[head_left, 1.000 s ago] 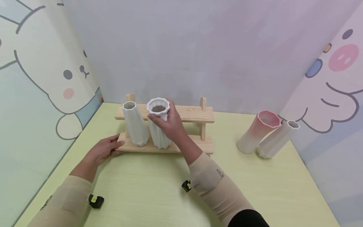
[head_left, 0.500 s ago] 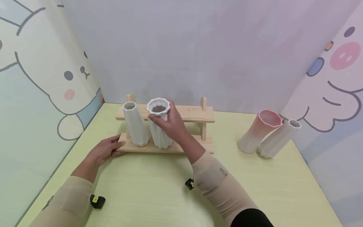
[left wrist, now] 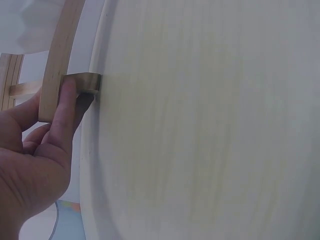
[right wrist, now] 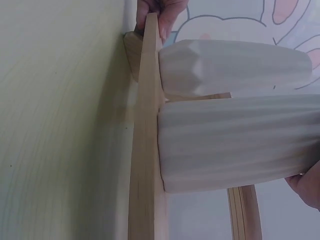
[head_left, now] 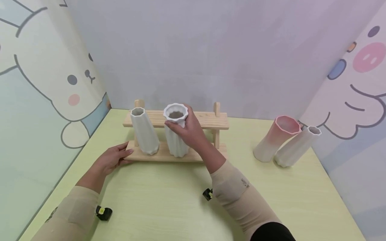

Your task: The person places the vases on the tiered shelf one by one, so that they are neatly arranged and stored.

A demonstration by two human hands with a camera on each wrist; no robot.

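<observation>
My right hand (head_left: 193, 132) grips a white fluted vase (head_left: 175, 140) just under its scalloped rim. The vase stands upright on the lower board of a two-tier wooden shelf (head_left: 211, 120), its base against the board in the right wrist view. To its left, a slimmer white faceted vase (head_left: 144, 132) stands on the same board, with a gap between the two. At the board's left end my left hand (head_left: 113, 158) pinches the wood, thumb on top and fingers beneath. The left wrist view shows those fingers around the board end (left wrist: 50, 100).
On the table (head_left: 156, 201) at the right stand a pink-and-white vase (head_left: 272, 142) and a white faceted vase (head_left: 294, 150), close together. A pale wall (head_left: 193, 60) rises behind the shelf, with cartoon-printed panels on both sides.
My right hand has shifted the fluted vase a little to the right along the lower board, widening the gap to the slimmer vase. The left hand stays on the board end.
</observation>
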